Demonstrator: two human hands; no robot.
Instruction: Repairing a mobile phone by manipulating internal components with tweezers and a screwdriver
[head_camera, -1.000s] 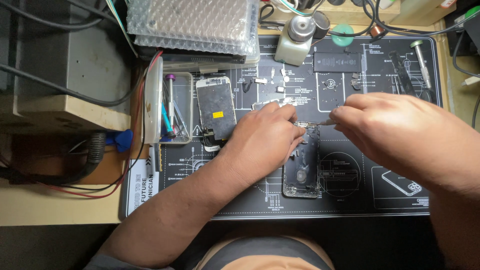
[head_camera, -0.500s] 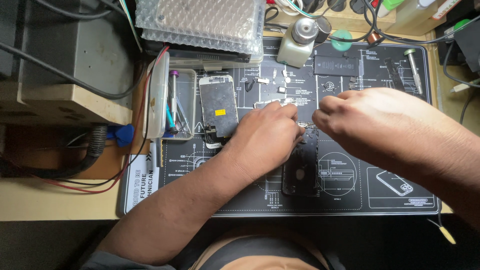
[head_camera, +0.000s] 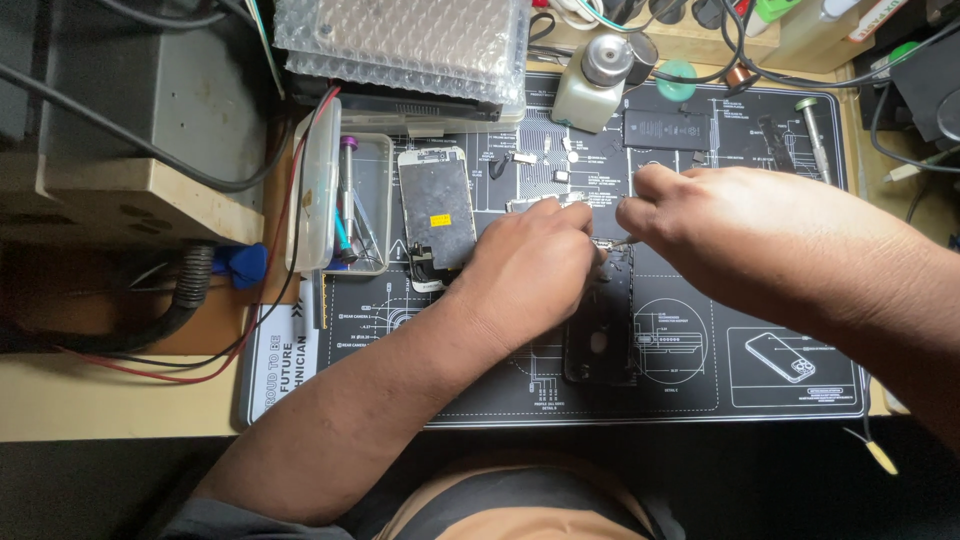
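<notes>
A dark, opened phone body (head_camera: 600, 335) lies flat on the black printed repair mat (head_camera: 780, 390), near the mat's middle, with its long side running away from the person. Its inside faces up: a black frame with a round hole low down and small parts showing along its upper end. The left hand (head_camera: 530, 275) rests curled over the upper left corner of the phone body, fingers bent down onto it; whether they pinch anything cannot be told. The right hand (head_camera: 740, 240) hovers just above the top edge, its fingers closed on a thin metal tool (head_camera: 618, 243) whose tip meets the phone there. To the left lies a detached phone screen with a white frame (head_camera: 437, 215), beside a clear plastic tray (head_camera: 355, 205).
</notes>
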